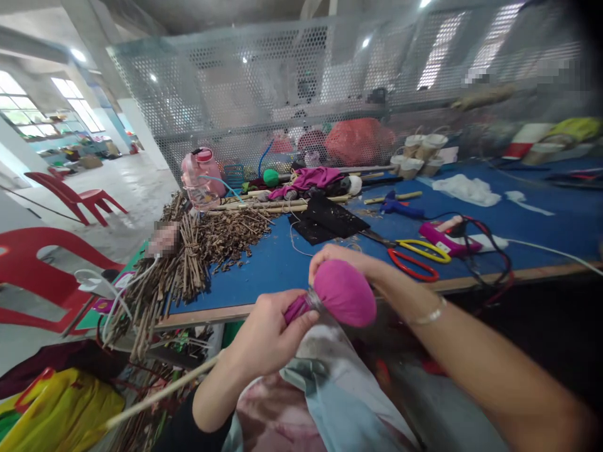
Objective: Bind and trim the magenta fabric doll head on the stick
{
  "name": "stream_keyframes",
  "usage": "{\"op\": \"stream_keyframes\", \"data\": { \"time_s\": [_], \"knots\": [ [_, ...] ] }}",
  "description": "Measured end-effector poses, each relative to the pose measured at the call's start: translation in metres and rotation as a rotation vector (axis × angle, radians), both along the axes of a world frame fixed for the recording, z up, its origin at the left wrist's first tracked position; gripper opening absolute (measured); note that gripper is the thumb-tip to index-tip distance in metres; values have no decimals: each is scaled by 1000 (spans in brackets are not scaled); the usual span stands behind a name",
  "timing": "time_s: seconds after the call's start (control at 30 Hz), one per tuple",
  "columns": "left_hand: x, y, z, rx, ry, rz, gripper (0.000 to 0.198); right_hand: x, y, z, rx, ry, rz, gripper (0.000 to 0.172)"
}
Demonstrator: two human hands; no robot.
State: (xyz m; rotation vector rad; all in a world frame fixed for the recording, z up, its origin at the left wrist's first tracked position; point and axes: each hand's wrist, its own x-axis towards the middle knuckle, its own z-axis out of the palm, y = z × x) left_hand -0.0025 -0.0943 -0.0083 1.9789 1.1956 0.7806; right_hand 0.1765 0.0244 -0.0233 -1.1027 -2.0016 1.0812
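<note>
A magenta cloth-covered ball [346, 292] is held in front of me above my lap, at the near edge of the blue table [264, 263]. My right hand [342, 257] curls over its top from behind. My left hand [268, 329] is closed in a pinch on the gathered cloth neck at the ball's left end, where a pale binding shows. A long thin stick [160, 392] runs down to the left from under my left hand.
A heap of dry twigs and sticks [188, 263] covers the table's left end. Scissors with red and yellow handles [414, 254], a pink tool with cables [447, 238], a blue glue gun [398, 206] and black sheets [330, 220] lie behind. Red chairs [42, 270] stand left.
</note>
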Motion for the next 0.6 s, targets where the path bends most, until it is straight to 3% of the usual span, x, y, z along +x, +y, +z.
{"op": "stream_keyframes", "data": {
  "time_s": [0.03,0.07,0.1,0.13,0.2,0.23,0.27,0.33,0.4,0.5,0.6],
  "knots": [
    [3,0,-1,-1,46,-31,19,-2,11,16,-30,-91,118,18],
    [5,1,-4,1,93,-49,18,-6,18,33,-60,-333,378,12],
    [8,3,-7,8,136,-44,17,-12,21,50,30,-502,507,9],
    [10,7,-11,22,170,-8,17,-18,18,66,190,-629,535,7],
    [10,16,-18,66,197,132,19,-29,-2,88,551,-822,432,8],
    [9,21,-20,92,187,208,20,-32,-17,94,714,-853,318,12],
    [7,25,-21,120,163,275,21,-33,-33,94,785,-868,319,10],
    [1,30,-20,161,94,349,22,-29,-61,81,824,-779,228,10],
    [-4,32,-17,185,38,373,21,-21,-77,58,784,-612,106,13],
    [-5,33,-16,193,3,404,23,-13,-79,22,621,-331,-66,19],
    [-4,34,-20,179,-7,428,25,-14,-73,1,398,-165,-168,23]
  ]
}}
